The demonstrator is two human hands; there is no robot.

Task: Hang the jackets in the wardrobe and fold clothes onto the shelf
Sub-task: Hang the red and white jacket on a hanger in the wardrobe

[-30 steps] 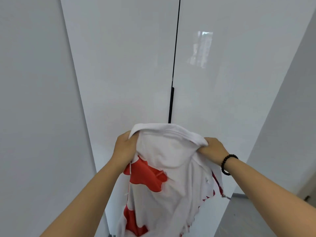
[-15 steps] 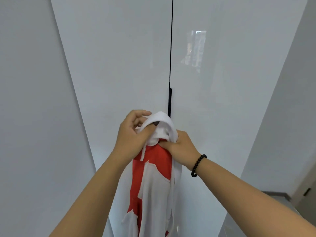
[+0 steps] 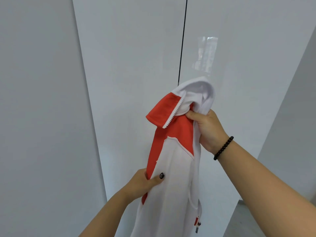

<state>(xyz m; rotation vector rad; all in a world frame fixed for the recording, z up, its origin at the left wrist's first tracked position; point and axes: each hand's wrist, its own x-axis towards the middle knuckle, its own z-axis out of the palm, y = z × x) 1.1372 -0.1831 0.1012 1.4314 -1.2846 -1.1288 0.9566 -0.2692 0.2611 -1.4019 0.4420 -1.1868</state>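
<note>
A white and red zip jacket hangs lengthwise in front of the shut white wardrobe doors. My right hand grips it bunched just below the white collar, which flops over the fist. Lower down, my left hand pinches the jacket's left edge, thumb on the front. The zip teeth show along the folded red flap near the top. A zip pull dangles at the lower right hem. The jacket's bottom runs out of view.
A thin dark gap separates the two glossy wardrobe doors. A plain grey wall stands on the left and another wall on the right. A patch of grey floor shows at the lower right.
Both hands were together at the collar. Now my right hand has lifted the collar up and to the right, while my left hand has slid down to grip the jacket's side edge.
</note>
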